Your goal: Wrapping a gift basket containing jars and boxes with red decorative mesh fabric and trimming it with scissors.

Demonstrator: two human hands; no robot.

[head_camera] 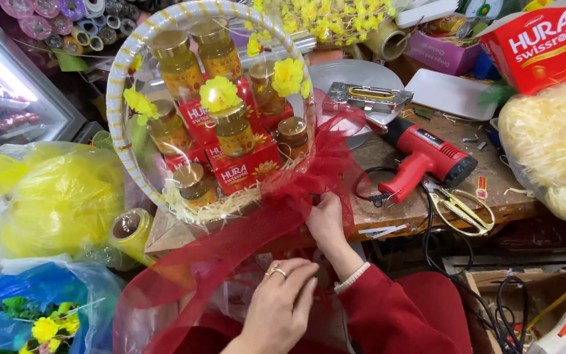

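Cluttered wooden bench [388,213], shop stock crowding every side: red heat gun [424,156], gold scissors [461,210], stapler [369,98], yellow plastic bags [54,196] at left. Gift basket [214,111] with white-and-gold hoop handle, jars, red boxes, yellow flowers, standing at near edge of bench. Red mesh fabric [257,229] draped from basket's right rim down and leftward toward lap, long run on a diagonal. Right hand [325,219] up at bench edge, fingers closed, pinching mesh just below basket base. Left hand [283,301] lower, nearer body, ringed fingers loosely curled, resting flat on mesh over clear wrap; actual grip cannot be told. Right hand nearer basket; mesh gather lying between the two hands.
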